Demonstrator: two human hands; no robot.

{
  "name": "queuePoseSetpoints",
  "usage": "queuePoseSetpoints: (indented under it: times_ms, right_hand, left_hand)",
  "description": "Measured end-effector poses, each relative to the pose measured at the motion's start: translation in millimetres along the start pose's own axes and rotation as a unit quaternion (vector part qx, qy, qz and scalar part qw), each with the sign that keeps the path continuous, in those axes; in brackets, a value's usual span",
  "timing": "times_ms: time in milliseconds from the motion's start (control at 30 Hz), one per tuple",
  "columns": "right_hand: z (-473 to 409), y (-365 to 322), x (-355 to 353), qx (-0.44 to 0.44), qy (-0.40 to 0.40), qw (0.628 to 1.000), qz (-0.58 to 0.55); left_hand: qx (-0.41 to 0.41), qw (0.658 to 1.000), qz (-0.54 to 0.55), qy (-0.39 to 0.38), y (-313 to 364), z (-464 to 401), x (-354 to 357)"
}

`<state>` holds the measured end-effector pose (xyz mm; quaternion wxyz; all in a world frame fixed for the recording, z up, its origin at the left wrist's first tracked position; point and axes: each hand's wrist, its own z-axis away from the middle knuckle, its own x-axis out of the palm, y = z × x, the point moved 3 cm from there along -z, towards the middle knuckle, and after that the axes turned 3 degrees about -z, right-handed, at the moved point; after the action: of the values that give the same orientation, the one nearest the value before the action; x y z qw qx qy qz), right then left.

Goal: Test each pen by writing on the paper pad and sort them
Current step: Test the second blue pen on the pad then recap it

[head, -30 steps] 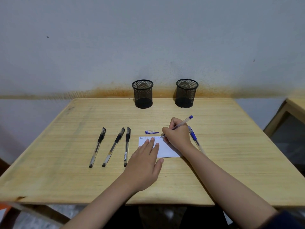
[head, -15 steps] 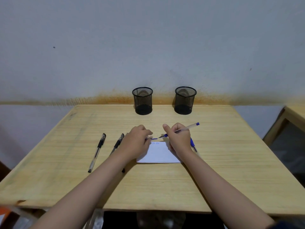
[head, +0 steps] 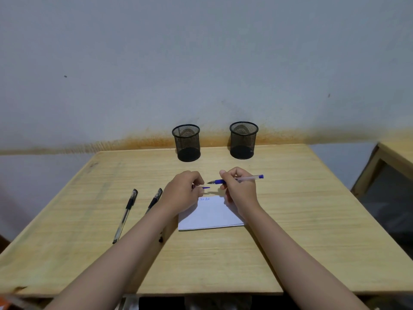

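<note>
Two hands meet above the far edge of the paper pad (head: 211, 213) on my bench (head: 290, 220). My right hand (head: 240, 191) has its fingers closed round the uncapped blue pen (head: 225, 181), tip pointing left. My left hand (head: 182, 193) pinches the blue cap (head: 206, 187). Two black pens (head: 125, 214) lie left of the pad, two mesh cups (head: 187, 143) stand behind.
</note>
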<state>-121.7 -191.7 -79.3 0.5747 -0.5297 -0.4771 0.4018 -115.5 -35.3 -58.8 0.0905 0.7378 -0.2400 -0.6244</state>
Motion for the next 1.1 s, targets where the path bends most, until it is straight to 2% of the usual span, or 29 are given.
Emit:
queuePoseSetpoints:
  times_ms: [167,367,567,967,1100]
  right_hand:
    - [-1,2,2,-0.013,-0.003,1.000,0.024]
    - [8,-4,5,-0.031,-0.072,0.997,0.013]
    - [12,-12,6,-0.058,-0.058,0.997,0.009]
    - [10,-14,1,-0.056,-0.077,0.995,-0.034]
    - [12,-16,4,-0.057,-0.112,0.991,-0.052]
  left_hand:
    - [0.011,0.997,0.080,0.005,6,6,-9]
    - [0.008,0.990,0.139,0.034,6,11,-13]
    - [-0.020,0.978,0.197,0.068,2,14,-20]
    - [-0.066,0.949,0.300,0.075,-3,16,-19]
    - [-0.066,0.939,0.330,0.065,1,17,-22]
